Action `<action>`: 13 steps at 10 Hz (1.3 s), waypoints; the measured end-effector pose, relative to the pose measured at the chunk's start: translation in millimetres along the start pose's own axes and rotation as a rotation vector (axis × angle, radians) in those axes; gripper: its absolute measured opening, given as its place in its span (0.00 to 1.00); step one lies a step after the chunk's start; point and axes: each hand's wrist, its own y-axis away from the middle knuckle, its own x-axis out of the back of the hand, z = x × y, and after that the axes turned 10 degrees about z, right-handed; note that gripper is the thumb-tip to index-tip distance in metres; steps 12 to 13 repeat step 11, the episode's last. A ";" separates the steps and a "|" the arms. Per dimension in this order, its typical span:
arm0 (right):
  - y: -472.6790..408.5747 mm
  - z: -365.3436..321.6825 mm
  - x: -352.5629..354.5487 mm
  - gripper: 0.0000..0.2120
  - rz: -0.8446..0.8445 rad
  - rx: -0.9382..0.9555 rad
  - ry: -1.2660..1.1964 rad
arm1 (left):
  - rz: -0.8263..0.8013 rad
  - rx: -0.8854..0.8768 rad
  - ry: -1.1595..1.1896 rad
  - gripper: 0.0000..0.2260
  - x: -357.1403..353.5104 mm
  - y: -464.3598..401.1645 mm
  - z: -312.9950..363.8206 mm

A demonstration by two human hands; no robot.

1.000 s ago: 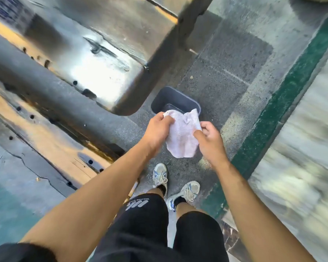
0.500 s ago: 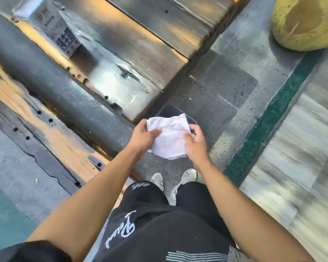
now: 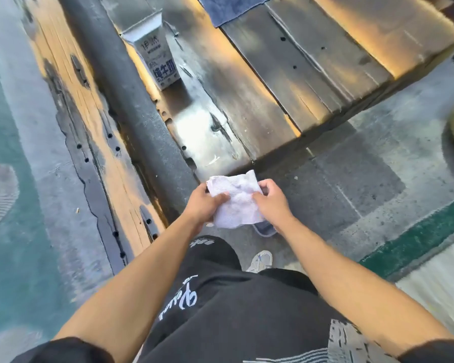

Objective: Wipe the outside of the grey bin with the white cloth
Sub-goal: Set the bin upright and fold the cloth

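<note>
1. Grey bin (image 3: pixel 265 228) first: only a small dark corner of it shows, on the paved ground just below our hands and in front of our shoe (image 3: pixel 260 260). The rest is hidden behind the cloth and our right wrist, so we cannot judge how clean its outside is.
2. We hold the white cloth (image 3: pixel 237 203) in the air between both hands, above the bin and not touching it. It is crumpled, roughly folded, with faint greyish marks on its weave.
3. Our left hand (image 3: pixel 204 203) pinches the cloth's left edge, thumb on top and fingers curled beneath.
4. Our right hand (image 3: pixel 270 201) pinches the right edge the same way, fingers closed over the fabric.
5. We judge that this two-handed hold serves to gather or refold the cloth into a pad before wiping; the wipe itself has not begun.
6. A milk carton (image 3: pixel 156 58) stands on the wooden bench (image 3: pixel 286 82) ahead, well apart from the bin.
</note>
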 end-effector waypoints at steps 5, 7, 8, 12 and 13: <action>-97.6 -64.4 -63.7 0.10 -0.029 0.011 0.156 | 0.047 0.220 0.103 0.13 18.0 -91.7 42.0; -125.8 -82.4 -86.9 0.10 0.018 -0.042 0.162 | -0.009 0.263 0.135 0.10 27.7 -126.5 66.6; -140.0 -81.2 -95.2 0.11 0.060 -0.047 0.181 | 0.001 0.280 0.135 0.07 26.4 -142.2 70.0; -149.2 -87.9 -95.2 0.15 0.108 -0.094 0.133 | 0.021 0.315 0.031 0.06 35.0 -150.2 67.5; -149.2 -87.9 -95.2 0.15 0.108 -0.094 0.133 | 0.021 0.315 0.031 0.06 35.0 -150.2 67.5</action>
